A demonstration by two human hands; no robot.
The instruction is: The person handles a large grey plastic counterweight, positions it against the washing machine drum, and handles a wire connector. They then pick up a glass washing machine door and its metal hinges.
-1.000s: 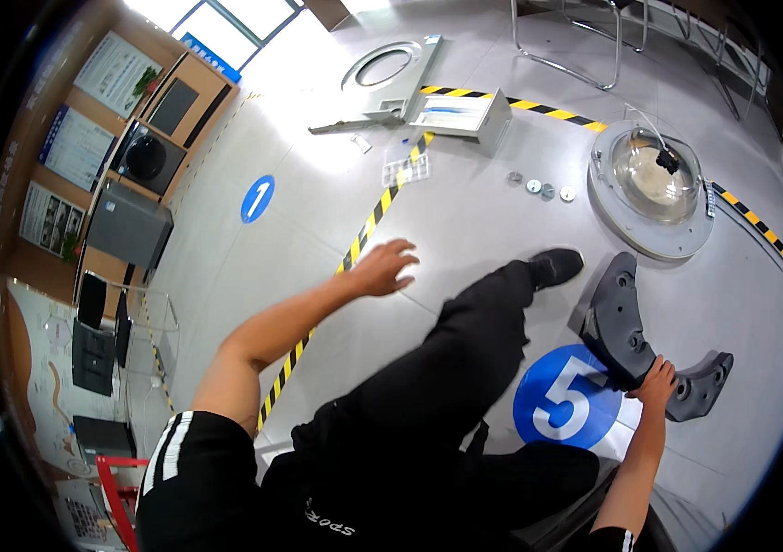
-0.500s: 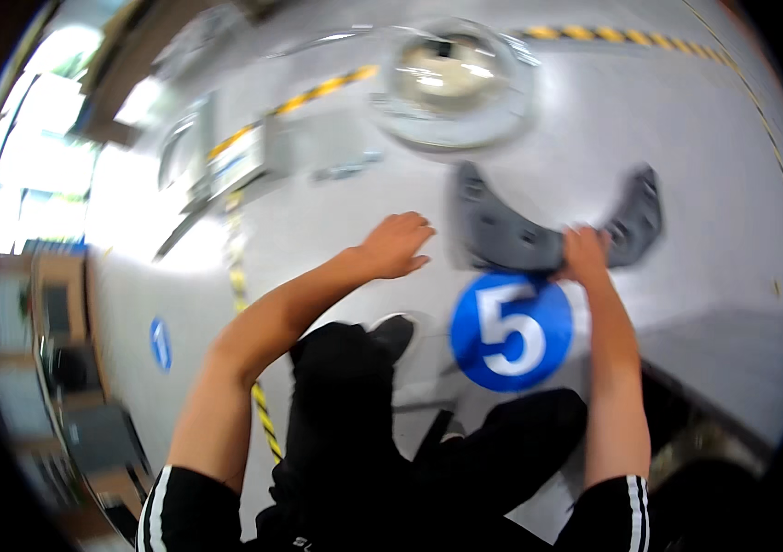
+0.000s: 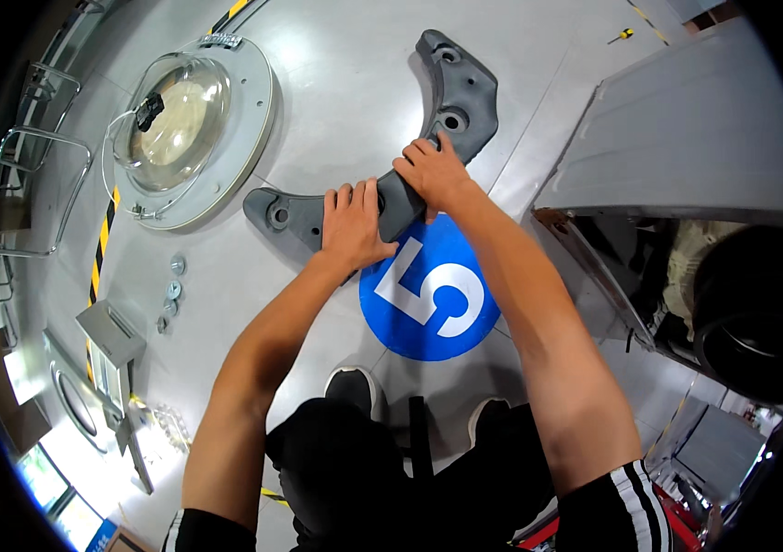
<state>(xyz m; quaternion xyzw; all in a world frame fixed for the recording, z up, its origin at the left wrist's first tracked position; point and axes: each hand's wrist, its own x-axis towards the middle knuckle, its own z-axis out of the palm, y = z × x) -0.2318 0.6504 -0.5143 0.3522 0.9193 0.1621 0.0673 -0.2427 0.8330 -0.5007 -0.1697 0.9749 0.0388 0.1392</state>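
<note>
A dark grey, crescent-shaped counterweight block (image 3: 459, 99) with several holes lies in front of me, its two ends pointing away. My left hand (image 3: 352, 225) is wrapped over its left half, fingers across the top and thumb along the near edge. Closer to the middle, on the right half, my right hand (image 3: 433, 172) grips the block too; its thumb is partly hidden. Just below the block, a round blue floor sticker (image 3: 414, 304) with a white numeral is partly covered by it.
A round door with a clear domed glass (image 3: 191, 120) lies at far left. Several metal bolts (image 3: 172, 290) sit left of my hands, near a grey panel (image 3: 108, 333). An opened grey machine cabinet (image 3: 686, 120) stands at right, and a yellow tape measure (image 3: 626, 35) lies beyond.
My left hand, empty before, has come onto the counterweight block beside my right hand. The view has turned right, so the domed door now appears further left and the cabinet shows.
</note>
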